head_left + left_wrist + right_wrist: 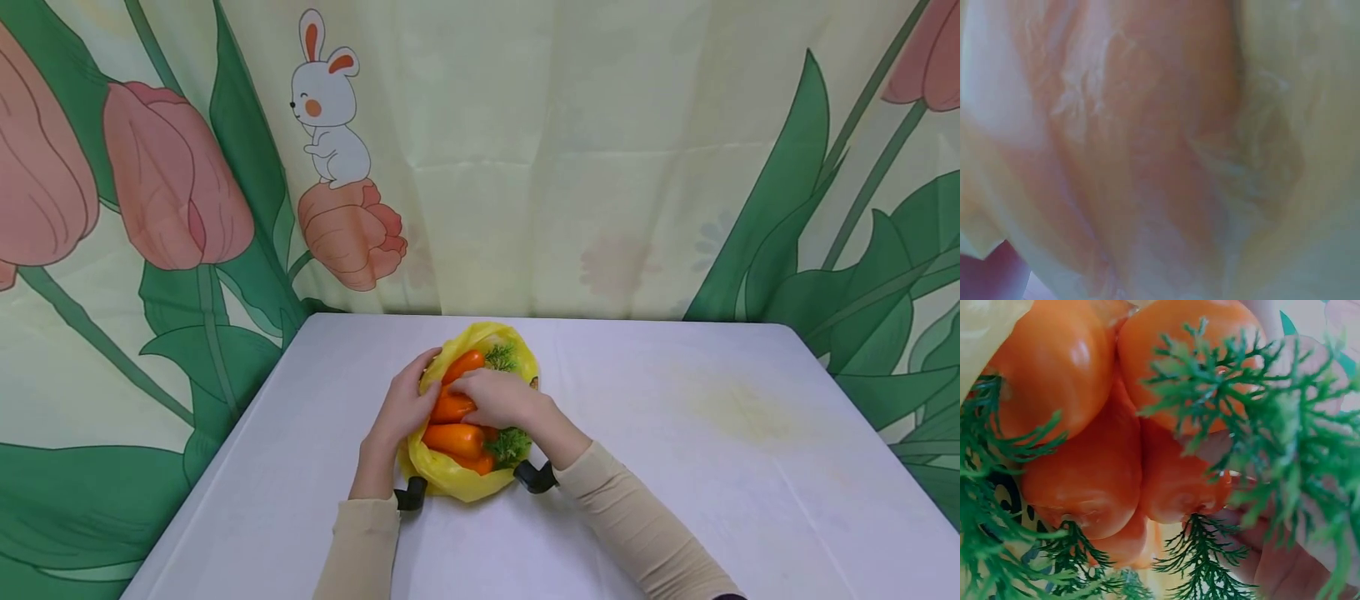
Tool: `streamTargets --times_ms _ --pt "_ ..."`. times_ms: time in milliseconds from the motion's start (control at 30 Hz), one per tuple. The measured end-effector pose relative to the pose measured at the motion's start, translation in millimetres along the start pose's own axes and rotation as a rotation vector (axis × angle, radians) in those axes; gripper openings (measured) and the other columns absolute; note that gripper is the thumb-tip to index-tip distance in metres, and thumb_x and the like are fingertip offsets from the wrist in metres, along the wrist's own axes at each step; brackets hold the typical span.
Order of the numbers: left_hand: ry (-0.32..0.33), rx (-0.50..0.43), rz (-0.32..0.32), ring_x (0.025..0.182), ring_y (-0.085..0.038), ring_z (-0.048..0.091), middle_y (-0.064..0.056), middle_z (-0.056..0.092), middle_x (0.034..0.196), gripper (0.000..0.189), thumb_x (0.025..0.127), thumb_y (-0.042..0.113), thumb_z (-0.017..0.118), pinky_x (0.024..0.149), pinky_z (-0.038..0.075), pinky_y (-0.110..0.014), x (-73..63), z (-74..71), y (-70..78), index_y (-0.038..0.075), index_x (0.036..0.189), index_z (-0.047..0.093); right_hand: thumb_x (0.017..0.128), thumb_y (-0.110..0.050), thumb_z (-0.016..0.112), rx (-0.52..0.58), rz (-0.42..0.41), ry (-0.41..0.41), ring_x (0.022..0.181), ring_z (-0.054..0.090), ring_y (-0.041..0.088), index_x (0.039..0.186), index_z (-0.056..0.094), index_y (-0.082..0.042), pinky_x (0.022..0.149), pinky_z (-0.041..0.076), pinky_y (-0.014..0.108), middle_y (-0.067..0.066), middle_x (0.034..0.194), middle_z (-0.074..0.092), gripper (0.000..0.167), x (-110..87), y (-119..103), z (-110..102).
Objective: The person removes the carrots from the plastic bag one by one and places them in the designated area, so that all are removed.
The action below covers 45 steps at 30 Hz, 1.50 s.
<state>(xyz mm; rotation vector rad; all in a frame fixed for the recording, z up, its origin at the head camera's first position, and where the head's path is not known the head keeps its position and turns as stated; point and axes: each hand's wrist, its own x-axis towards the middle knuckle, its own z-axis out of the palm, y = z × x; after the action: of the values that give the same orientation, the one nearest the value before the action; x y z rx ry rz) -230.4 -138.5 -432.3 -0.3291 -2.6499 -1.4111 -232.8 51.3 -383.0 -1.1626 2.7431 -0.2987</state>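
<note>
A yellow plastic bag lies on the table with its mouth spread, full of several orange toy carrots with green leafy tops. My left hand holds the bag's left rim; the left wrist view is filled by the bag's blurred, see-through film. Reaching in from the right, my right hand grips a middle carrot. In the right wrist view its fingers curl under the upper right carrot, partly hidden by leaves. Other carrots lie packed beside and beneath it.
A white-covered table extends on both sides of the bag. Behind it hangs a curtain printed with tulips and a rabbit. Black wrist camera mounts sit close to the bag's near edge.
</note>
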Motion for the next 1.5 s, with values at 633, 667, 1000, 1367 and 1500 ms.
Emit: streamTargets --times_ms 633,667,1000,1367,1500 --pt "0.008 0.000 -0.002 0.122 -0.031 0.055 -0.012 0.057 0.138 0.052 0.099 0.010 0.057 0.106 0.042 -0.052 -3.5 1.0 -2.8 0.010 0.150 0.047 0.090 -0.010 0.075 0.066 0.029 0.019 0.122 0.055 0.025 0.135 0.062 -0.006 0.104 0.045 0.040 0.007 0.134 0.060 0.047 -15.3 16.8 -4.4" --pt "0.010 0.002 0.000 0.120 -0.031 0.056 -0.012 0.058 0.137 0.052 0.099 0.009 0.057 0.105 0.043 -0.052 -4.1 1.0 -3.0 0.010 0.150 0.047 0.090 -0.010 0.075 0.070 0.036 0.023 0.122 0.055 0.025 0.136 0.062 -0.006 0.104 0.045 0.041 0.008 0.135 0.060 0.048 -17.9 18.8 -5.9" --pt "0.006 0.005 -0.006 0.117 -0.030 0.057 -0.012 0.059 0.133 0.051 0.100 0.010 0.057 0.103 0.045 -0.050 -2.6 -0.2 -3.6 0.011 0.150 0.047 0.085 -0.003 0.075 0.122 0.048 0.126 0.106 0.057 0.024 0.128 0.065 -0.003 0.092 0.049 0.040 0.008 0.122 0.062 0.044 -45.1 51.0 -19.7" --pt "0.003 0.002 -0.025 0.119 -0.029 0.057 -0.012 0.058 0.135 0.052 0.100 0.011 0.056 0.104 0.045 -0.050 -1.7 -2.9 -2.5 0.014 0.151 0.046 0.083 0.001 0.074 0.155 0.099 0.233 0.104 0.057 0.029 0.128 0.064 0.001 0.092 0.048 0.047 0.012 0.122 0.062 0.046 -67.9 98.4 -26.2" --pt "0.007 -0.009 -0.017 0.117 -0.029 0.057 -0.012 0.059 0.134 0.051 0.100 0.011 0.056 0.103 0.045 -0.050 -0.9 -3.6 -3.1 0.012 0.151 0.046 0.084 0.001 0.075 0.165 0.115 0.264 0.105 0.057 0.032 0.128 0.063 0.003 0.093 0.048 0.050 0.015 0.124 0.062 0.046 -74.4 114.5 -25.1"
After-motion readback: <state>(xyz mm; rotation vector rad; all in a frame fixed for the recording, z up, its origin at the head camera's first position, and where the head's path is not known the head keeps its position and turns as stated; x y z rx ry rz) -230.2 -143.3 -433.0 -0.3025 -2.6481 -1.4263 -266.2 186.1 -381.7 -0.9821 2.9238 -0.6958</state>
